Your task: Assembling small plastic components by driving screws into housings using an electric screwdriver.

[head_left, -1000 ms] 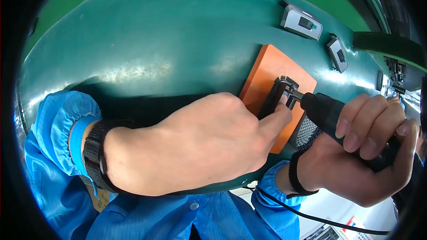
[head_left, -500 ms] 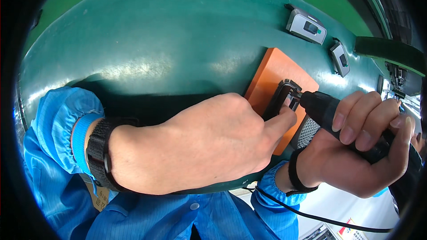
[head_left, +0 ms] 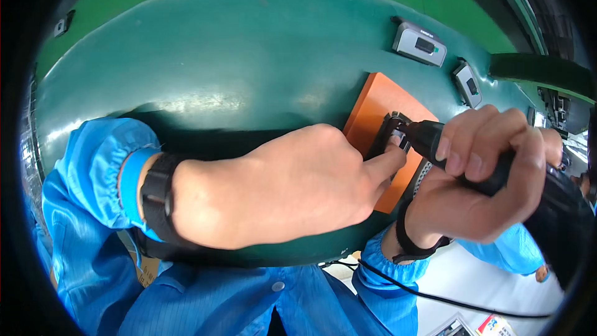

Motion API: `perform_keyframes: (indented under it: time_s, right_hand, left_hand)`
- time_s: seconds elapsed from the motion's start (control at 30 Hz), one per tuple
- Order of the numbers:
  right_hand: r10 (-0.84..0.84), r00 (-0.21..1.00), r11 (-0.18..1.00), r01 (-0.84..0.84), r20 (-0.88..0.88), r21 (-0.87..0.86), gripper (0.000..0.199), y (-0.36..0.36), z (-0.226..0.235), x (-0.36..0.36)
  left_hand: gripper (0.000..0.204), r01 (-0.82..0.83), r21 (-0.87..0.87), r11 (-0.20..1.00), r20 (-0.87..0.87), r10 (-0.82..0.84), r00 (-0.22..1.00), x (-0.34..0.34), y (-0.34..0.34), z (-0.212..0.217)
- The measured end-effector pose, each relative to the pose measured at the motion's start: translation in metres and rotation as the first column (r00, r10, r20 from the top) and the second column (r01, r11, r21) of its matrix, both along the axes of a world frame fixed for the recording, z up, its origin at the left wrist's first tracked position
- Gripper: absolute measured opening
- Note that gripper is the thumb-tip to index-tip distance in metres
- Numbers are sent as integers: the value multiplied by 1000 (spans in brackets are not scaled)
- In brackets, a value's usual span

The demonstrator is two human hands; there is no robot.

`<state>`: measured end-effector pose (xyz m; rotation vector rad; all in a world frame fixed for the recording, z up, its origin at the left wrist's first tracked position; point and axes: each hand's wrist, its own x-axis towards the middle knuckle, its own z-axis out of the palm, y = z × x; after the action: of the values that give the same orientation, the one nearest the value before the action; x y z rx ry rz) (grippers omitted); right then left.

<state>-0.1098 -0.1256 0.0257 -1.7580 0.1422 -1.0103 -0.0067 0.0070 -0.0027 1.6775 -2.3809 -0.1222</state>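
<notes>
Right now the left hand (head_left: 280,193) presses a fingertip on a small dark part (head_left: 392,140) lying on an orange pad (head_left: 376,109) on the green desk (head_left: 249,56). The right hand (head_left: 485,193) has its grip wrapped tight around a black power screwdriver (head_left: 497,168), its tip at the part.

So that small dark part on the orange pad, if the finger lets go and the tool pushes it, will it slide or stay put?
The small dark part looks light, so it would probably shift or twist if freed; the left hand pins it with a fingertip. The orange pad seems matte and may grip somewhat. The part appears rigid, unlikely to flex under the power screwdriver held by the right hand.
</notes>
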Motion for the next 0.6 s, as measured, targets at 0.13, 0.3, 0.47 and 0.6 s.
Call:
perform_keyframes:
  time_s: [0.13,0.3,0.47,0.6]
  right_hand:
    - [-132,972,941,62,194,331,21,-9,18,-28]
    - [-315,887,935,228,339,273,17,-10,58,-104]
    - [-321,867,945,270,381,183,20,1,67,-153]
    - [-256,892,965,212,373,154,19,9,67,-161]
  left_hand:
    - [34,43,-59,997,-94,-48,994,17,-1,1]
    - [17,237,-149,960,-187,-263,947,34,-22,9]
    - [19,10,254,967,-889,230,395,27,-22,41]
    - [21,10,388,922,-875,365,318,29,-22,55]
